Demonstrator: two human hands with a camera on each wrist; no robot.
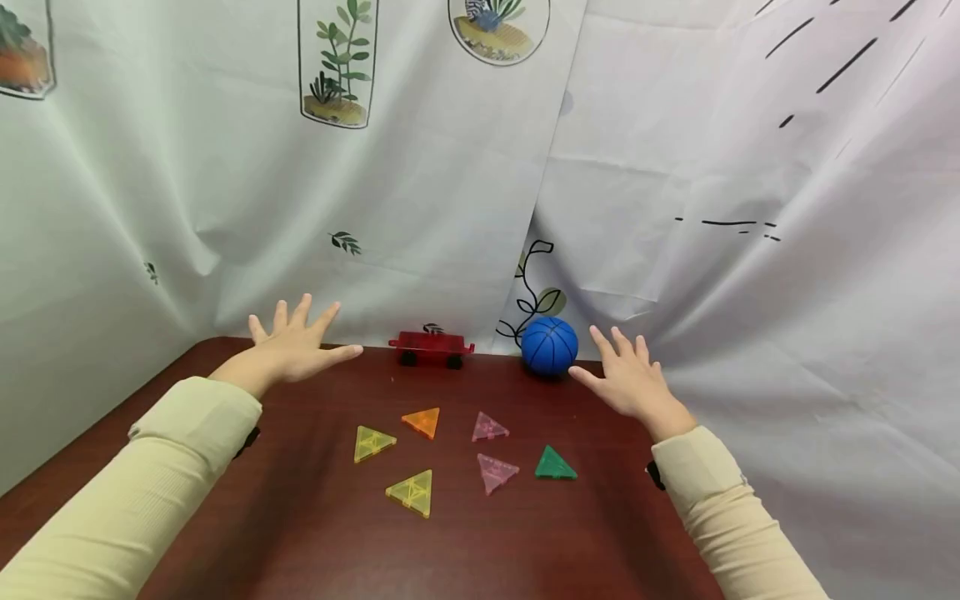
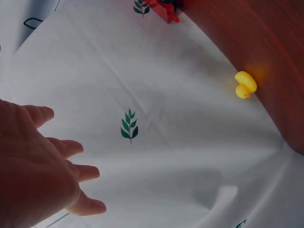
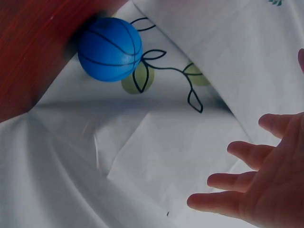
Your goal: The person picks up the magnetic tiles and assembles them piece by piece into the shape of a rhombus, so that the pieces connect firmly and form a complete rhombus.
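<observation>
Both hands are raised over the table with fingers spread, holding nothing. My left hand [image 1: 288, 346] is above the table's left side, left of a red toy wagon [image 1: 431, 347] with black wheels. My right hand [image 1: 630, 379] is over the right side, beside a blue ball [image 1: 550, 346] with black basketball lines. Between and below the hands lie flat translucent triangle tiles: an orange one [image 1: 423, 421], a yellow one [image 1: 372, 443], a larger-looking yellow one [image 1: 414, 492], a pink one [image 1: 489, 427], another pink one [image 1: 497, 472] and a green one [image 1: 555, 463].
A yellow rubber duck [image 2: 245, 84] sits at the table's back edge in the left wrist view; the left hand hides it from the head view. White printed cloth [image 1: 435, 208] hangs behind and beside the dark red-brown table [image 1: 480, 550].
</observation>
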